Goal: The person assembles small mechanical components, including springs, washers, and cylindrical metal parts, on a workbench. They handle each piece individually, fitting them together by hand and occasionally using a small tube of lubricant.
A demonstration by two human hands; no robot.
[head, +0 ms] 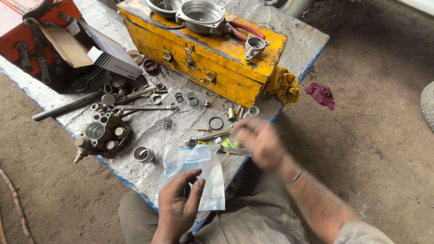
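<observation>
two hands, left hand (pixel 178 205) curled by plastic bag (pixel 194 169), right hand (pixel 260 142) (blurred) perhaps reaching

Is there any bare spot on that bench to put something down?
Bare patches: between the pump body and the small spring, and right of the yellow toolbox. Crowded around the wrenches, rings and plastic bag near both hands.

Glossy clear plastic bag (pixel 199 169), crinkled
</observation>
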